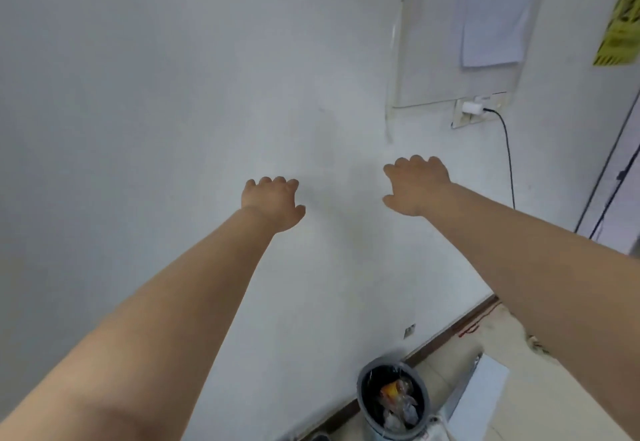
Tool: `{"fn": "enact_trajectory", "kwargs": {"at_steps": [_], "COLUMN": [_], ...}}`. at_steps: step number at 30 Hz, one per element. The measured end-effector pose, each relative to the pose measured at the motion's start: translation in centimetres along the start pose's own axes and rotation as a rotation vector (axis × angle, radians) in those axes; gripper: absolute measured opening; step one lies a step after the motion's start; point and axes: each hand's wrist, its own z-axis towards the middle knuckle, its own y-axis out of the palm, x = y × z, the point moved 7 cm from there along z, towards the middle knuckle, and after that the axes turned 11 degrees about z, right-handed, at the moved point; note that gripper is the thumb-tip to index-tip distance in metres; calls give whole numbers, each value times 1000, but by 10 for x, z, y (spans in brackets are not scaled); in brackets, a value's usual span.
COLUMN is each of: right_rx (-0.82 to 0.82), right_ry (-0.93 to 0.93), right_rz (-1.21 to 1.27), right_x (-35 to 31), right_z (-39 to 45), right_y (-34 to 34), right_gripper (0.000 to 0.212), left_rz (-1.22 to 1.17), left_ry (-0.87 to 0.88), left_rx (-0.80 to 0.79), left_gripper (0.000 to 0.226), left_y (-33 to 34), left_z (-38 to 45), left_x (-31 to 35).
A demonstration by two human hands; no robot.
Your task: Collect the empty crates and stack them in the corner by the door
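Observation:
No crate shows in the head view. Both my arms reach forward toward a plain white wall (173, 94). My left hand (273, 203) is held out at the middle of the view, back of the hand up, fingers loosely curled downward, holding nothing. My right hand (415, 184) is a little higher and to the right, also with loosely bent fingers and nothing in it. The fingertips of both hands are hidden behind the knuckles.
A grey waste bin (393, 399) with rubbish stands on the floor by the skirting board. A wall socket with a white charger (472, 108) and a black cable hangs at the right. Papers (491, 17) are pinned above it. A door frame (609, 170) runs along the right edge.

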Motion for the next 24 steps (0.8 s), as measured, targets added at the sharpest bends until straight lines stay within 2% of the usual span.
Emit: {"fn": "enact_trajectory", "kwargs": {"at_steps": [6,10,16,24], "right_rx": [46,28,-24,-82], "right_ry": [231,371,587,906], "right_rz": [-87,-101,-140,-235], "right_x": [48,77,129,217], "right_z": [-37,-79,-167,-325], "right_y": [-29,-39,-49,-75], "right_gripper": [44,45,46,50], "left_rz": [8,-40,-122,-228], "left_ry": [162,281,505,825], "left_rx": [149,246,338,427], "left_gripper": [52,51,50,51], "left_y": [-51,-84,-127,-208], "left_z": [23,23,1,-83], "left_x": [27,67,159,306]}}
